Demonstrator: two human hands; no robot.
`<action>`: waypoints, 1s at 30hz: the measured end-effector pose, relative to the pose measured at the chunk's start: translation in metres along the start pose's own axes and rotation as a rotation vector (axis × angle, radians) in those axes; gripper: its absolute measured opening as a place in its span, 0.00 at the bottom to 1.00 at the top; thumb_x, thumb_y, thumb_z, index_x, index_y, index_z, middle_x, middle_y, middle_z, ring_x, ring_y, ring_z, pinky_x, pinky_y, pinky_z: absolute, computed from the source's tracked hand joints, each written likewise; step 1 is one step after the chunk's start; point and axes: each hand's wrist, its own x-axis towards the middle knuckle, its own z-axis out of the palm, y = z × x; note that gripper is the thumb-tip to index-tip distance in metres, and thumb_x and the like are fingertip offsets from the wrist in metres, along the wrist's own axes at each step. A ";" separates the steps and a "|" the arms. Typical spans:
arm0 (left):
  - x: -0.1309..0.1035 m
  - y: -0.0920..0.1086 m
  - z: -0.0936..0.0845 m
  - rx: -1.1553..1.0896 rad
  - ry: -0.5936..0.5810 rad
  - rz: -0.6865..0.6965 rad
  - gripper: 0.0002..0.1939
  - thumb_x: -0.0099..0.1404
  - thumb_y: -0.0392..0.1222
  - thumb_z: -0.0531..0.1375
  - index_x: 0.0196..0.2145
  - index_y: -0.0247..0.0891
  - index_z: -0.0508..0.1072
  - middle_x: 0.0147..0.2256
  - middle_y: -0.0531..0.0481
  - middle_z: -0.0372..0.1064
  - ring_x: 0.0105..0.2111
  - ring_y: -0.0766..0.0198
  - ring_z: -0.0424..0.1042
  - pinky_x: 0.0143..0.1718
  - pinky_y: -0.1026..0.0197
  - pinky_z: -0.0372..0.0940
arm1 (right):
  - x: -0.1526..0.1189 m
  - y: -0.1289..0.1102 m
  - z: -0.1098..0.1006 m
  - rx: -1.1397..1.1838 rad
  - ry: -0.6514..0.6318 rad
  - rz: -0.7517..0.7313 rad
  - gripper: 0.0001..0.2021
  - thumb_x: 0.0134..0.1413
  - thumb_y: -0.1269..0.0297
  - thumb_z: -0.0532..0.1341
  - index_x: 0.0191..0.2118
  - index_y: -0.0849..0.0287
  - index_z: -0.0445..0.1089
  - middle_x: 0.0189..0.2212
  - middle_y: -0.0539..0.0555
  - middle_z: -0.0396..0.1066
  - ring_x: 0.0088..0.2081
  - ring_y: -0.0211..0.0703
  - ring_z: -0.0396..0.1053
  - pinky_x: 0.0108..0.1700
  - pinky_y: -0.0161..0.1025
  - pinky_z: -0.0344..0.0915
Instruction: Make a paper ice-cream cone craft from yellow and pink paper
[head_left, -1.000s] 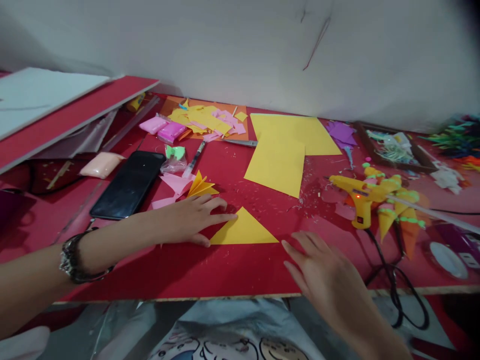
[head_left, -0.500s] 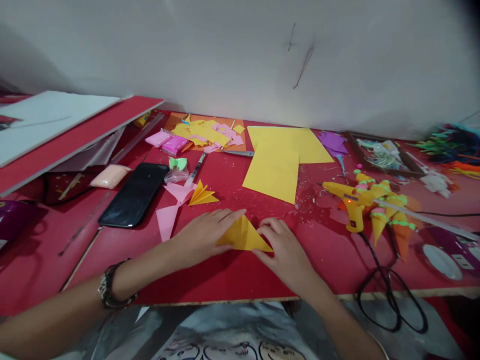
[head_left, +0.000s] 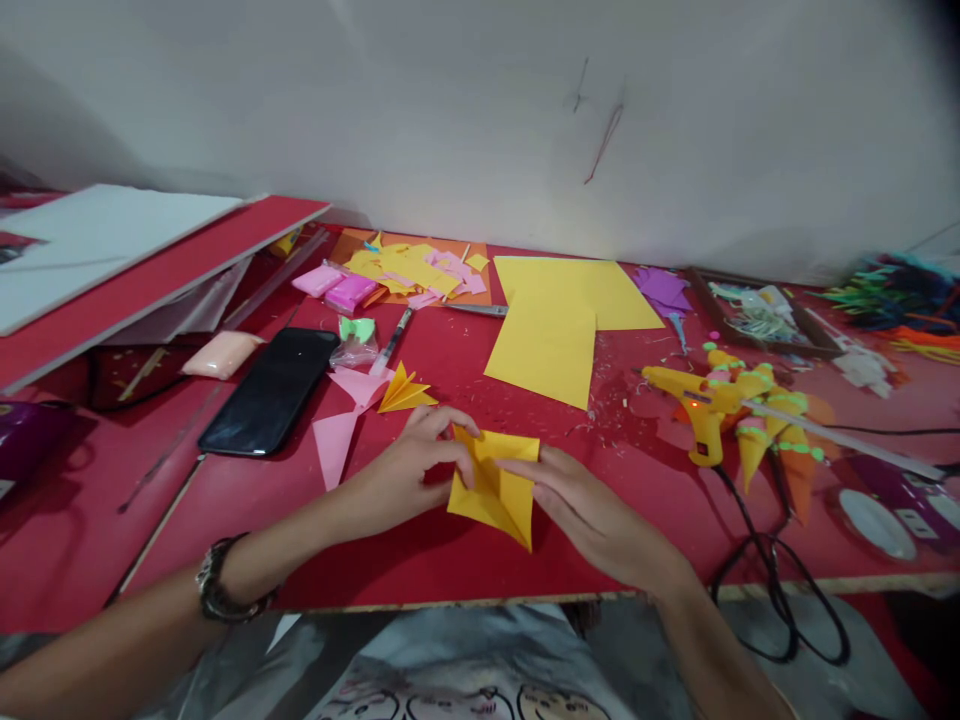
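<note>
A creased square of yellow-orange paper [head_left: 504, 500] is between my hands near the table's front edge, partly opened with a diagonal fold. My left hand [head_left: 420, 465] pinches its left side, thumb and fingers bent round the edge. My right hand [head_left: 589, 510] lies at the right side, fingers stretched over the paper's upper right part; its thumb is hard to see. Just beyond my left hand sits a folded yellow paper piece [head_left: 405, 390] with pointed fins. Pink paper pieces [head_left: 334, 445] lie to its left.
A black phone [head_left: 270, 392] lies at left. Yellow sheets [head_left: 544, 350] and paper scraps [head_left: 409, 268] are farther back. At right rests a yellow glue gun [head_left: 697, 400], its light on and its black cable [head_left: 772, 570] looping over the table edge. A red board [head_left: 187, 255] slants at far left.
The paper has gone from a folded triangle to a partly opened square. My left hand now grips its left edge, and my right hand has shifted over its right side.
</note>
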 end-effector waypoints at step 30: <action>0.010 -0.010 -0.006 -0.610 0.560 -0.418 0.08 0.53 0.42 0.60 0.25 0.37 0.64 0.29 0.53 0.64 0.30 0.69 0.65 0.32 0.68 0.61 | 0.043 0.009 -0.004 0.501 0.512 0.048 0.10 0.46 0.64 0.59 0.20 0.59 0.58 0.36 0.52 0.63 0.41 0.39 0.63 0.38 0.34 0.60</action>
